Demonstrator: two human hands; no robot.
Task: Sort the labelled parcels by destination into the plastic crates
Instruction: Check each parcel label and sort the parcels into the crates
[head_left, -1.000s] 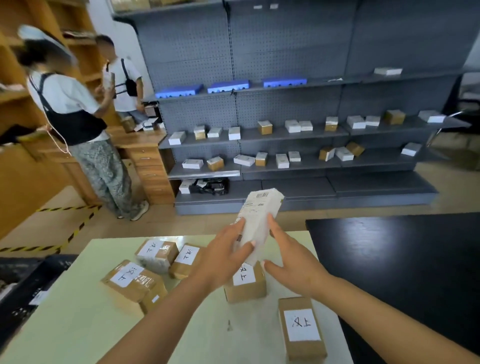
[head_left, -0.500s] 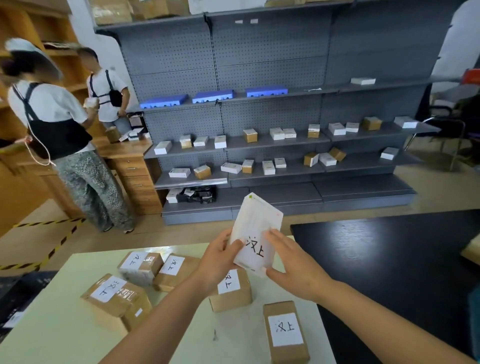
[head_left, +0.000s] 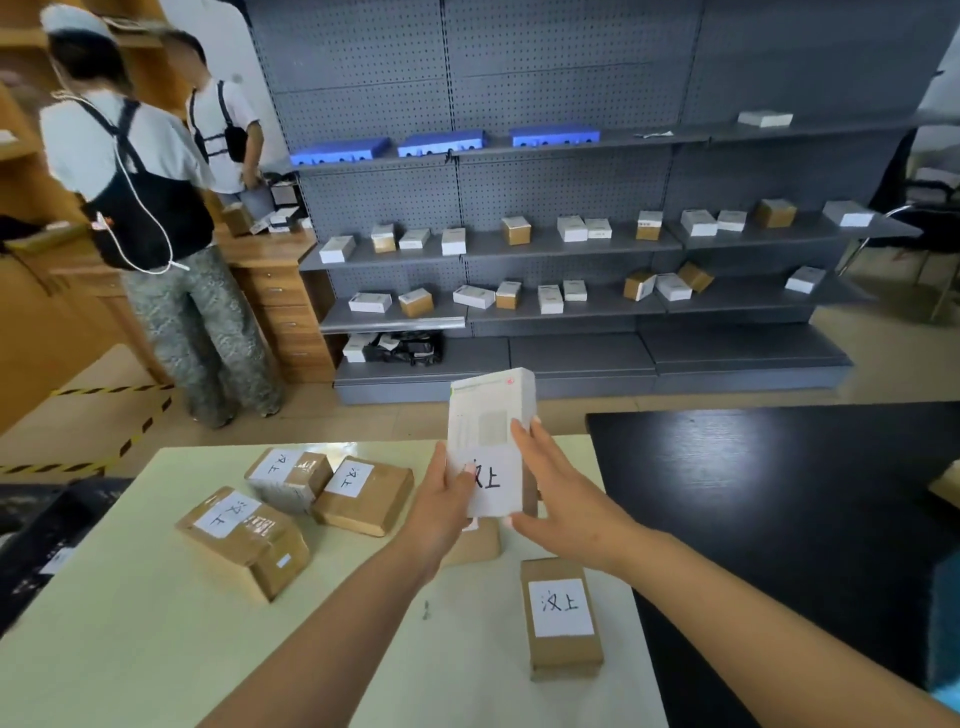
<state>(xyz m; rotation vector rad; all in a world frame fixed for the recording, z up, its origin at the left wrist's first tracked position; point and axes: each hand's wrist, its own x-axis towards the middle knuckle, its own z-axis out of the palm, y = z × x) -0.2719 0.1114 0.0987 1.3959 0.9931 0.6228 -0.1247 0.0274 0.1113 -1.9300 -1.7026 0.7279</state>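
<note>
The left hand's fingers (head_left: 464, 475) are curling round the left edge of a white parcel (head_left: 491, 447), thumb lying on its front face, while the right hand's fingers (head_left: 524, 436) are lying straight along its right edge and steadying it. Between the left hand (head_left: 441, 499) and the right hand (head_left: 563, 499) the parcel is standing upright in the air above the pale counter (head_left: 130, 649), its handwritten label facing the wearer and reading 汶上. Just under it a brown parcel (head_left: 475, 543) is sitting on the counter, mostly hidden by the hands. Nearer the wearer, another brown box (head_left: 562, 618) is lying flat with a white label bearing the same characters. Off to the left three more labelled brown parcels are clustering together: a large one (head_left: 244, 540), one with a white side (head_left: 288, 475) and a flat one (head_left: 363, 493), the last two touching. A black surface (head_left: 779, 493) is adjoining the counter on the right. Beyond, grey shelving (head_left: 571, 249) is carrying small white and brown boxes, and two people (head_left: 150, 208) are standing by a wooden desk at the left.
</note>
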